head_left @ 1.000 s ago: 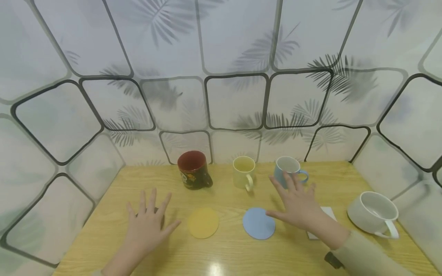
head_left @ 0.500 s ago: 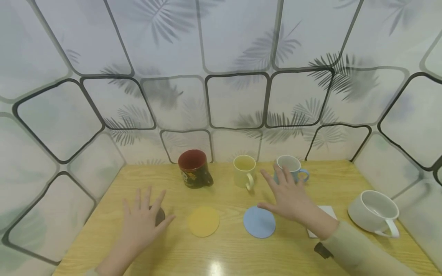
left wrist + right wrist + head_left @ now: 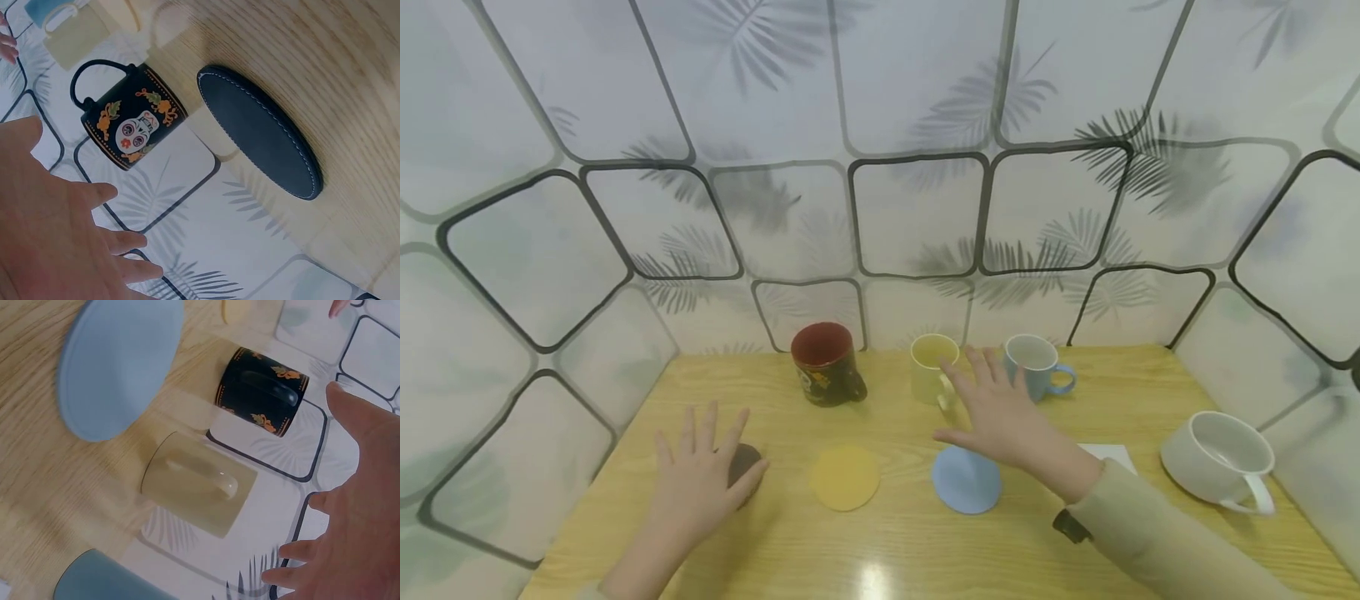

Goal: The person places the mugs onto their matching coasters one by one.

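My left hand (image 3: 694,487) is spread flat in the air over the left of the table, partly covering a dark round coaster (image 3: 745,463). In the left wrist view that coaster (image 3: 259,134) shows black with pale stitching round its rim. My right hand (image 3: 1000,410) hovers with fingers spread, overlapping the blue coaster (image 3: 967,482) and the edges of the yellow mug (image 3: 927,379) and blue mug (image 3: 1030,367). Neither hand holds anything. Behind the left hand stands a black mug (image 3: 823,371) with a red inside and a painted skull (image 3: 137,131).
A yellow coaster (image 3: 846,477) lies between the hands. At the right stand a wide white mug (image 3: 1216,458) and, partly under the right forearm, a white square (image 3: 1112,454). A patterned wall (image 3: 917,217) closes off the table's (image 3: 820,550) back and sides.
My right hand has moved left, from in front of the blue mug toward the yellow mug. My left hand has drifted slightly left, uncovering more of the dark coaster.
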### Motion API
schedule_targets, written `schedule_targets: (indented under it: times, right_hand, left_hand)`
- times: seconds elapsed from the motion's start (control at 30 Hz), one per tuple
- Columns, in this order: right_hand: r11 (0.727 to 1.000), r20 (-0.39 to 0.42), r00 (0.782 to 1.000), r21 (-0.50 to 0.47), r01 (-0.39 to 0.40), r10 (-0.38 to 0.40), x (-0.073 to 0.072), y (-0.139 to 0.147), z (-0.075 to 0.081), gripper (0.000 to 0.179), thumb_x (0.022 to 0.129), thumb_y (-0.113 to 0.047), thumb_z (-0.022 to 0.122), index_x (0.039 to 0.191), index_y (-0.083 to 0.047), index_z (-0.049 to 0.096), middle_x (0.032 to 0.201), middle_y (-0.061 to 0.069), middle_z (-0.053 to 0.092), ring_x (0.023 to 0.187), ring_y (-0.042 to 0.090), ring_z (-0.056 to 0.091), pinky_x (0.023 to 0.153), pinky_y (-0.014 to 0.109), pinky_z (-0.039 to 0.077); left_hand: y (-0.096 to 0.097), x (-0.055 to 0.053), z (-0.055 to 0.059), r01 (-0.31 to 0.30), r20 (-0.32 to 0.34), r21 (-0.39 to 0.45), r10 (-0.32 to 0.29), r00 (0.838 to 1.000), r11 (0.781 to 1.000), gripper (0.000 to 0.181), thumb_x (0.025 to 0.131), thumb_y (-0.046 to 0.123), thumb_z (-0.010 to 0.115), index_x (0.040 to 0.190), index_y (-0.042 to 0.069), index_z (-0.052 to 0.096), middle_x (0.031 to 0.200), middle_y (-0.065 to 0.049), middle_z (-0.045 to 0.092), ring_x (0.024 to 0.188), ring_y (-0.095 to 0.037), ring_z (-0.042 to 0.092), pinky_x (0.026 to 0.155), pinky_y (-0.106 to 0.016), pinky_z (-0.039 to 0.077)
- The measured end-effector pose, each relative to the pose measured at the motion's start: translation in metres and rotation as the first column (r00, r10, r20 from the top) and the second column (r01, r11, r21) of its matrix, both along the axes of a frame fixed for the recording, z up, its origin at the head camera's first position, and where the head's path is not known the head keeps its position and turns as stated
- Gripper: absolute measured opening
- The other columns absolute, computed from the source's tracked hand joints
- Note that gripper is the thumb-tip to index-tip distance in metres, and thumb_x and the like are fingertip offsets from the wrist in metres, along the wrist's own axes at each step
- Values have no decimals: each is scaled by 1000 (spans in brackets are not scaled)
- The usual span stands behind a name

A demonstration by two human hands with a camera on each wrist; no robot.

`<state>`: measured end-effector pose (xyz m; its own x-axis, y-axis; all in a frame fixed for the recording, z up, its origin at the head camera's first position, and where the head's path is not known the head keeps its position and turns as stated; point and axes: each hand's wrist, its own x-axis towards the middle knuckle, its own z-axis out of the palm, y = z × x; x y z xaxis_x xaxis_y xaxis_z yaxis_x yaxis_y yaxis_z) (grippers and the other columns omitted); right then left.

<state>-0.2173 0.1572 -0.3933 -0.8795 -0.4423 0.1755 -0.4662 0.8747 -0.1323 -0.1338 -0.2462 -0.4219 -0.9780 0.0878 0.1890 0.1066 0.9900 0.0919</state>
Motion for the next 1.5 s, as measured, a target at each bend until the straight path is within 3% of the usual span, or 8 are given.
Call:
schedule_targets:
  times: [0.33,0.6,0.93,1.5]
  right_hand:
    - [1000,-9,1000,23,-21,21,-8,-18,1,104,87,-70,74,167,-18,33,169,31,28,154,58,31,114,86,30]
    - [999,50,998,20,-37,36,-11,-33,1,105,87,-69,75,169,-19,30,169,32,27,156,57,28,120,81,30]
    - [996,59,995,26,-84,83,-12,-53,4,105,89,-71,72,169,-20,27,164,30,35,155,51,33,126,72,31]
    - [996,165,983,-51,-74,82,-13,-79,1,102,91,-67,72,170,-22,26,173,27,22,157,52,29,126,72,30]
  left_hand:
    - [-11,0,-4,-10,14,29,9,1000,1000,80,102,58,61,163,10,40,169,-38,21,154,-66,18,116,-91,9]
    - [-18,1,-5,-24,9,33,24,1000,999,79,101,54,63,162,9,41,168,-37,22,153,-66,19,116,-90,11]
    - [-27,4,-10,-25,15,28,25,1000,999,78,103,55,62,162,8,41,166,-39,26,150,-67,23,115,-90,17]
    - [-40,14,-23,-38,28,4,38,999,999,75,103,51,63,159,5,45,161,-42,34,146,-69,31,113,-90,22]
